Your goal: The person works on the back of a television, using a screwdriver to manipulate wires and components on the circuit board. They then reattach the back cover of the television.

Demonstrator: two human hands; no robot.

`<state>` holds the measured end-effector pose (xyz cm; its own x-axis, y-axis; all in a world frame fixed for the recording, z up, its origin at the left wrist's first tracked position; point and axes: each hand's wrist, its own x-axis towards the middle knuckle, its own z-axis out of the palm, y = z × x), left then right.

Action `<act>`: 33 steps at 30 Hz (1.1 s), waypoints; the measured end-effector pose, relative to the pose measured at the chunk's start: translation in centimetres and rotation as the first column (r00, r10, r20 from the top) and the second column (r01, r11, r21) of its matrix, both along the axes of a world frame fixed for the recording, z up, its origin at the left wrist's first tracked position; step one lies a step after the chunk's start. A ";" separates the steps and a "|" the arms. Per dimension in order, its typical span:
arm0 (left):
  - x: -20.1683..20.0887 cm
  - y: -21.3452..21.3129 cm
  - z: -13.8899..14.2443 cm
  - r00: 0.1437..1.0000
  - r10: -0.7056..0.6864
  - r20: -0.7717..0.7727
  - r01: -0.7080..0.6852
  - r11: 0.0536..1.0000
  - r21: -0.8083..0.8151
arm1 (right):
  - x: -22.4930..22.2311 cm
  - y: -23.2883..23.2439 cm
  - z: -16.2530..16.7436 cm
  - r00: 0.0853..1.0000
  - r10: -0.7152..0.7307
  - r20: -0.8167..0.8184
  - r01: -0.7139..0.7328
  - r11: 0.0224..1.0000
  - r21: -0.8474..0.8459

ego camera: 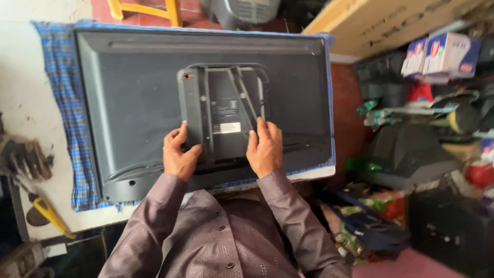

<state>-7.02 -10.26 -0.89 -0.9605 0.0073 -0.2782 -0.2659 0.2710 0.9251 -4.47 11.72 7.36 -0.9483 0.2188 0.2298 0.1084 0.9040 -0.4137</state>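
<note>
A flat-screen television lies face down, its dark grey back up, on a blue checked cloth over a white table. At the middle of its back sits a raised square panel with a white label and a metal bracket. My left hand grips the panel's lower left corner, thumb on its side. My right hand presses on the panel's lower right edge, fingers flat on top.
Pliers and other hand tools and a yellow-handled tool lie on the table at the left. A yellow stool stands beyond the table. Shelves with boxes, an old bulky television and clutter fill the right side.
</note>
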 end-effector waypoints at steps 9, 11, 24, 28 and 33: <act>0.3 1.1 1.1 0.997 0.070 0.037 -0.076 0.973 0.218 | 2.5 4.5 0.6 0.997 0.078 0.008 -0.069 0.917 -0.394; 0.3 2.0 1.8 0.990 0.106 0.098 -0.126 0.963 0.237 | 3.1 5.9 0.5 0.992 0.124 0.024 -0.099 0.876 -0.473; -0.9 5.5 1.6 0.957 0.287 -0.036 -0.290 0.952 -0.103 | 3.5 8.6 0.4 0.947 0.314 -0.069 -0.304 0.806 -0.508; -0.7 5.8 1.8 0.932 0.362 0.015 -0.361 0.931 -0.049 | 3.4 9.6 0.9 0.930 0.361 -0.074 -0.342 0.772 -0.536; -0.8 7.8 2.3 0.938 0.346 -0.002 -0.345 0.933 -0.104 | 3.0 11.2 0.8 0.936 0.335 -0.104 -0.339 0.787 -0.515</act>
